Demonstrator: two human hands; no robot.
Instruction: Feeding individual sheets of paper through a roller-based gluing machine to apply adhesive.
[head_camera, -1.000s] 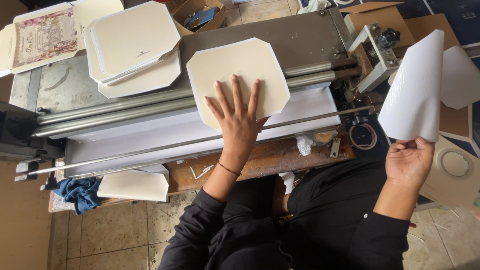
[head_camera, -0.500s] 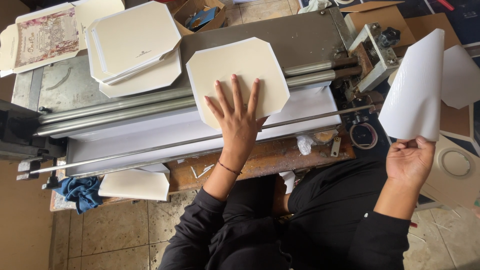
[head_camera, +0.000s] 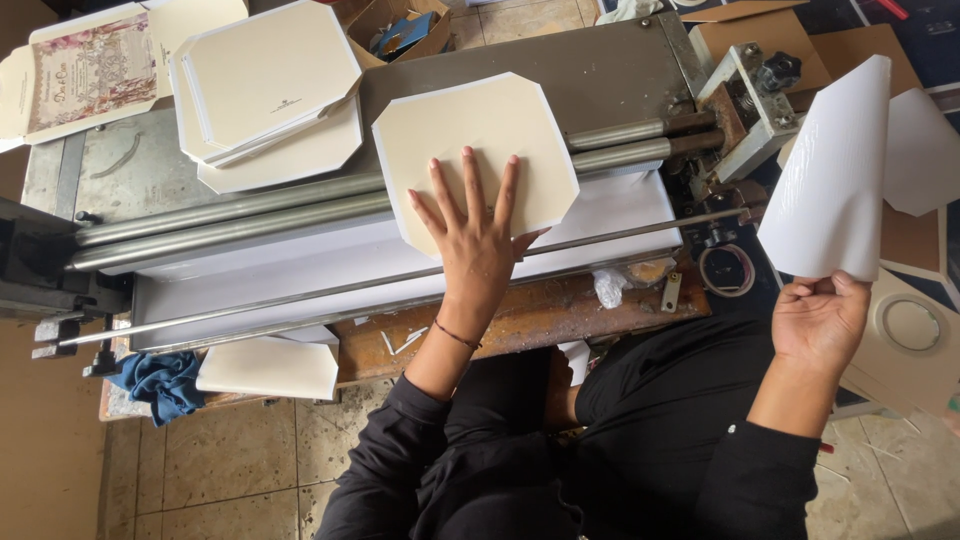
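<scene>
Across the steel rollers (head_camera: 330, 215) of the machine lies a cream card (head_camera: 478, 140), eight-sided with clipped corners and a thin white border, flat and unmarked. Of the two hands, the left hand (head_camera: 478, 240) presses on its near edge, palm down, fingers spread. Off to the side, the right hand (head_camera: 820, 320) pinches the bottom edge of a white sheet (head_camera: 828, 180), glossy, held upright and slightly curled. A stack of similar cards (head_camera: 270, 85) sits on the tabletop (head_camera: 130, 165) behind.

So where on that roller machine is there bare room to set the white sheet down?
Bare grey metal bed lies behind the cream octagonal card under the left hand, before the end bracket. A smaller patch sits left of the stacked cards. The rollers and cluttered wooden ledge are crowded. The right hand holds the white sheet.
</scene>
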